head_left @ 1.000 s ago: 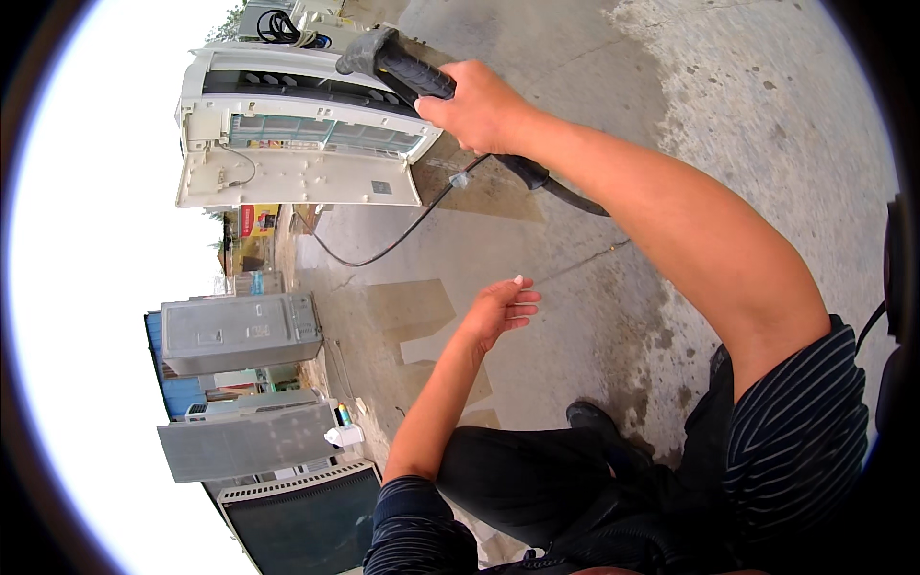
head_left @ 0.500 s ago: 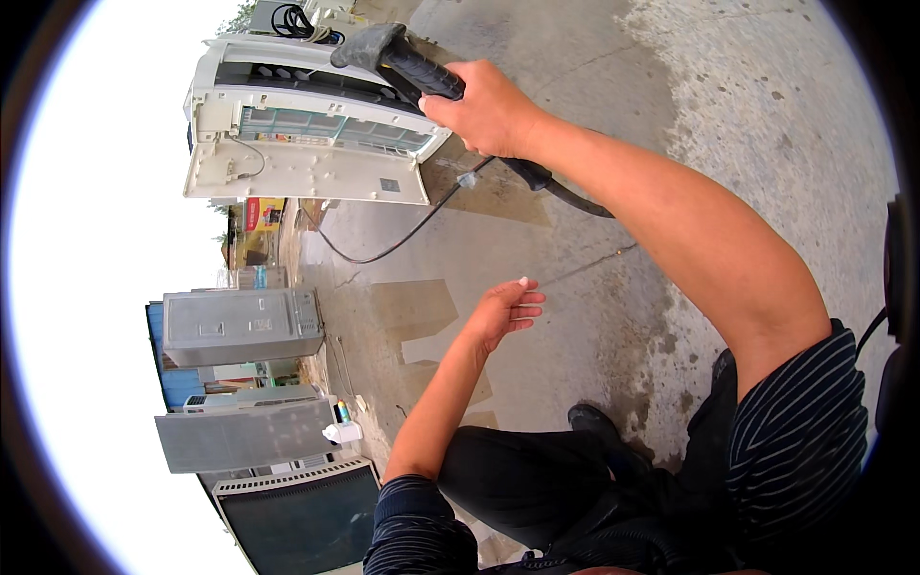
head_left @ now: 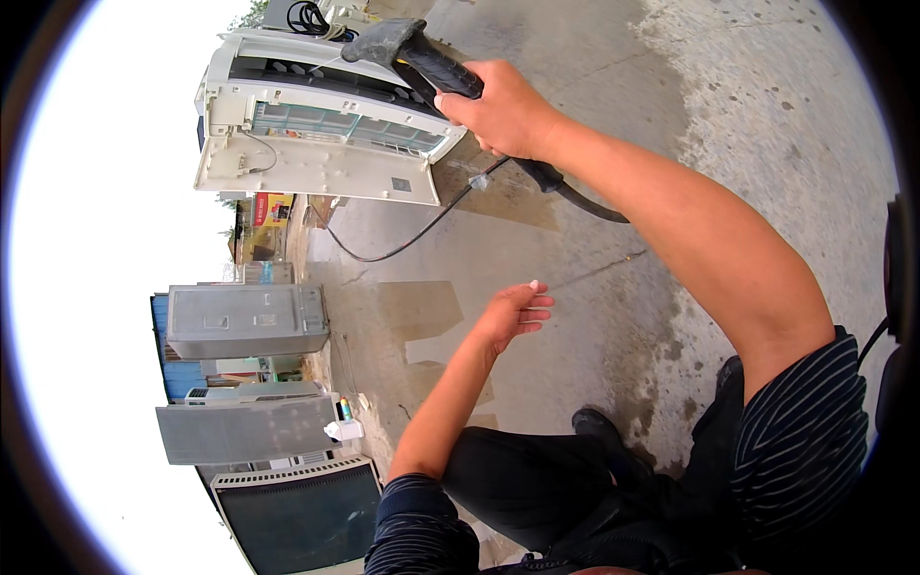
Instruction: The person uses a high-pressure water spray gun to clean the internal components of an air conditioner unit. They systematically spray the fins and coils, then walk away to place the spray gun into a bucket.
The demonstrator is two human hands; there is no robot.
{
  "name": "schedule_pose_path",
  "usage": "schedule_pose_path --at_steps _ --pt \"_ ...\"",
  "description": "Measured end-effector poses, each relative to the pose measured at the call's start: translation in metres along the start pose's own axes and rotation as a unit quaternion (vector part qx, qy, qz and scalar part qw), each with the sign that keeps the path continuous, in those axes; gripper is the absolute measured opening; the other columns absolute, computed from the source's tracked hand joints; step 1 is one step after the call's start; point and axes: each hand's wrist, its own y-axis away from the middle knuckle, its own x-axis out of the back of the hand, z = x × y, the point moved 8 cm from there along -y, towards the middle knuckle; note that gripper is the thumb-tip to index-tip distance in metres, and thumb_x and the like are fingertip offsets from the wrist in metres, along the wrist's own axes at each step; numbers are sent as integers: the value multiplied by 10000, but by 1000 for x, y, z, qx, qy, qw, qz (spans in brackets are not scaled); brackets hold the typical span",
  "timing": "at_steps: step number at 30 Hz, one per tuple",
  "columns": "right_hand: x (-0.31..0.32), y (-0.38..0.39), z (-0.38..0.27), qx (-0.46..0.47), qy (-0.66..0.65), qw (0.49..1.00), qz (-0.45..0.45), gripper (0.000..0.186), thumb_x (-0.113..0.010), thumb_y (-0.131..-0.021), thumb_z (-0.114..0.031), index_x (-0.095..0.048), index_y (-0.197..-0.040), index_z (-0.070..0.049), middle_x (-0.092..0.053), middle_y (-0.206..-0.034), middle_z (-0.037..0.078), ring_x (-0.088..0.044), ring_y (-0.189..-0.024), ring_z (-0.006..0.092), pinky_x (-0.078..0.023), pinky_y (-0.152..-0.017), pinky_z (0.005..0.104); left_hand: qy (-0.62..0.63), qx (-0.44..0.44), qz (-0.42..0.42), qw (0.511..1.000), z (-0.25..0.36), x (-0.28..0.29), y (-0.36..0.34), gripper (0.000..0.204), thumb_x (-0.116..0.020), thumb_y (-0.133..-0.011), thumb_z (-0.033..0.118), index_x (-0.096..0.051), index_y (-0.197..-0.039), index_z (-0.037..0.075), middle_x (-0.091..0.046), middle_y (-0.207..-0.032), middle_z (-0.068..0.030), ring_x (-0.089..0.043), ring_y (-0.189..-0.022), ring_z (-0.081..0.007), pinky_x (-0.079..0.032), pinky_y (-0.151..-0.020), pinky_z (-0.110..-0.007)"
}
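My right hand [head_left: 503,110] is wrapped round the black grip of a spray gun [head_left: 436,69]. Its blunt grey head points left at a white wall-type air conditioner unit [head_left: 335,120], and a thin pale streak shows just off the nozzle. A black hose [head_left: 589,203] runs from the gun's end and passes under my right forearm. The unit's front panel [head_left: 316,171] hangs open, baring greenish filter mesh [head_left: 335,123] and a dark slot. Lower down, my left hand [head_left: 515,316] is held out over the wet concrete, fingers loosely spread, touching nothing.
A dark cable [head_left: 402,247] loops across the concrete floor [head_left: 594,316] below the unit. Along the left stand a grey refrigerator [head_left: 244,321], a grey panel [head_left: 249,429], an old screen-like box [head_left: 297,513] and a white bottle [head_left: 345,429]. Coiled black cable [head_left: 309,19] lies above the unit.
The spray gun and my right hand sit slightly farther right in view, as does the air conditioner unit. A thin streak now shows at the nozzle. My left hand stays open, slightly shifted.
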Motion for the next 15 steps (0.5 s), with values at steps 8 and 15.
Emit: schedule_pose_path --at_steps 8,15 --pt "2 0 -4 19 5 1000 8 316 -686 -914 -303 -647 -865 7 -602 -632 87 -561 -497 186 -494 -537 385 14 0 -9 1000 -4 1 -5 490 -572 -1093 437 -635 -1412 70 -736 -1251 -84 -697 -1068 -197 -560 -922 -365" --pt "1 3 -14 7 -39 999 -6 287 -693 -936 -275 -615 -849 -13 -564 -613 45 -540 -474 156 -473 -500 359 3 -2 -9 1000 -1 -2 -2 507 -539 -1110 439 -602 -1426 48 -724 -1254 -92 -697 -1079 -200 -568 -930 -375"
